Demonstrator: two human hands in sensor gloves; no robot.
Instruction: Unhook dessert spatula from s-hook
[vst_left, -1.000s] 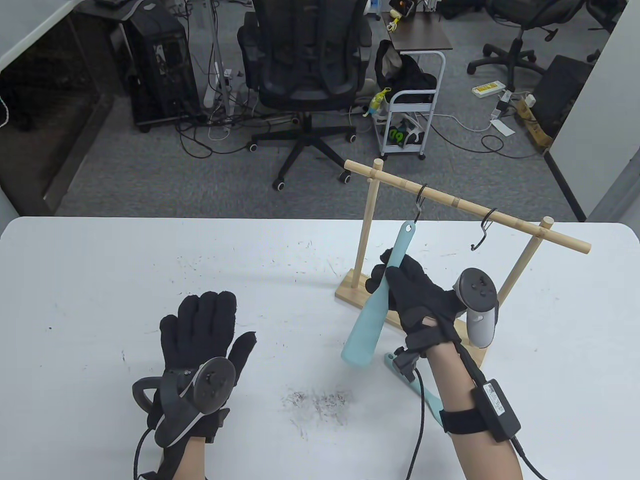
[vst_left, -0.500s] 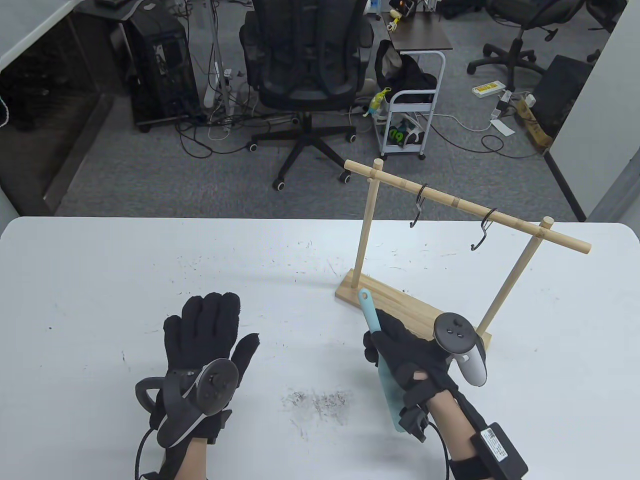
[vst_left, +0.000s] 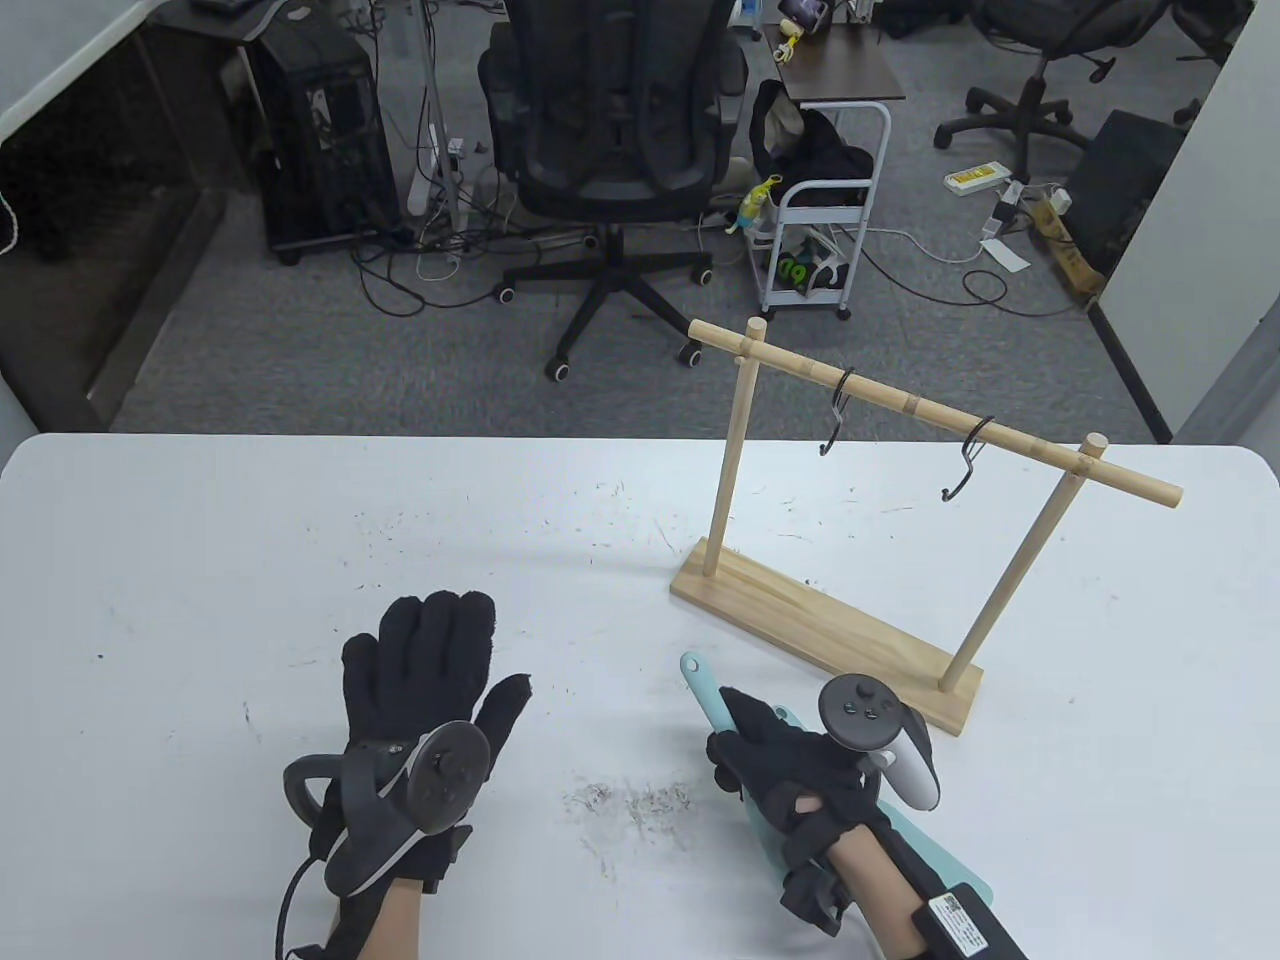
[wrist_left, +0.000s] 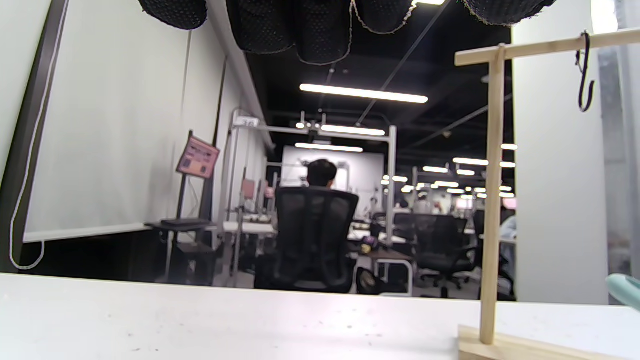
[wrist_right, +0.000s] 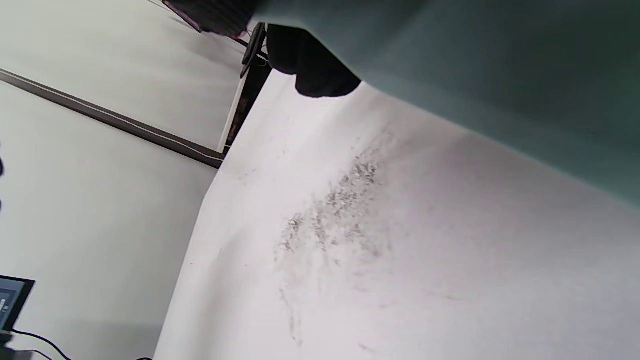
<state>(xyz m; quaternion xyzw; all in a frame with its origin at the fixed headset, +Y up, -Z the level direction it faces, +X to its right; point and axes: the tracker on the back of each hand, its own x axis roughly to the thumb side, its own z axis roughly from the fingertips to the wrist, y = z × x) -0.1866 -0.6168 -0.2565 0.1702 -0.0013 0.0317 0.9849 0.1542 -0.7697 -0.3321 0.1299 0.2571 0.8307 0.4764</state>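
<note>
Gripping dessert spatula (vst_left: 705, 690) — right hand (vst_left: 790, 775), s-hook (vst_left: 838, 412) bare; left hand (vst_left: 425, 670) flat

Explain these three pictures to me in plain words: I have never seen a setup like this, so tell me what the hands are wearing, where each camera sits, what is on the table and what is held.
No machine here: a person works in black sensor gloves, with a tracker strapped to the back of each hand.

The big picture looks down at the white table. The other two come from cameras on the wrists: the left one looks low across the table into the office, the right one is tilted and shows mostly tabletop.

On the table stands a wooden rack with two black s-hooks on its bar, both bare. The right hand grips a pale teal dessert spatula, already off the hook and low over the table. A second teal utensil lies under that forearm. The left hand rests flat and holds nothing.
</note>
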